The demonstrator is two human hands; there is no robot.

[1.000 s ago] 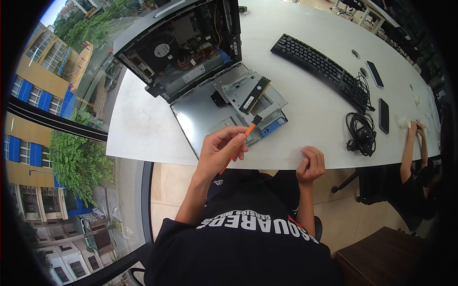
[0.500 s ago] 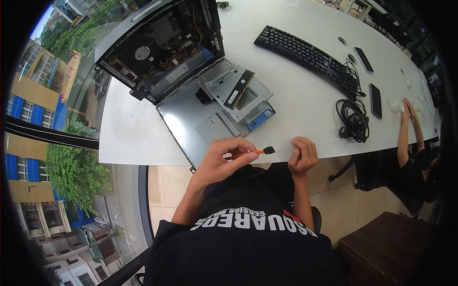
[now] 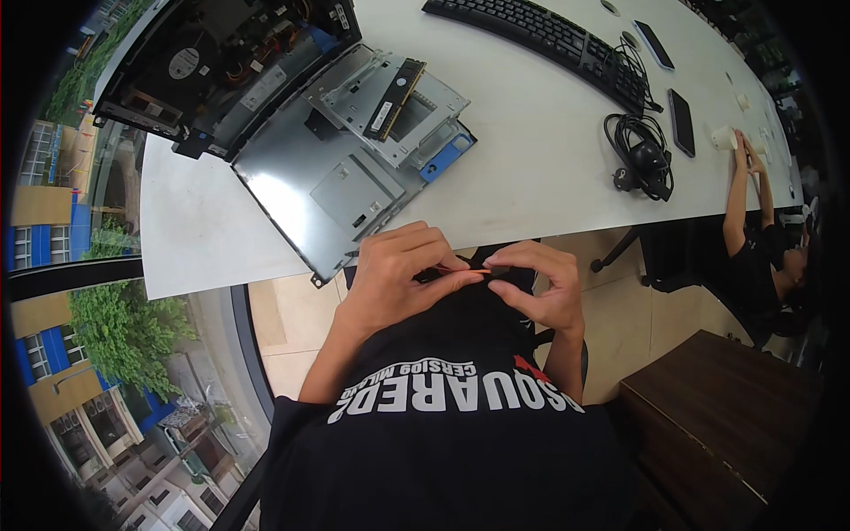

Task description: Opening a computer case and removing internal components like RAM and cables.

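A thin orange SATA cable (image 3: 471, 271) stretches between my two hands, just off the table's near edge and above my black shirt. My left hand (image 3: 398, 273) is closed, pinching the cable between thumb and fingers. At the cable's black plug (image 3: 501, 272), the thumb and fingers of my right hand (image 3: 547, 281) are closed, partly covering it. Beyond my hands, an open computer case (image 3: 221, 80) stands with its metal side panel (image 3: 274, 199) folded down on the table. Upon that panel rests a metal drive bracket (image 3: 354, 93), with a RAM stick (image 3: 396, 100) lying across it.
On the white table (image 3: 531, 168) are a black keyboard (image 3: 540, 42), a coiled cable with a mouse (image 3: 645, 157) and two dark phones. Another person's hands (image 3: 744, 152) touch a pale cup at the far right. A brown wooden cabinet (image 3: 708, 416) stands lower right.
My right hand has come in to the left and taken hold of the cable's black plug. The whole view has shifted, so the case and table appear higher and farther left.
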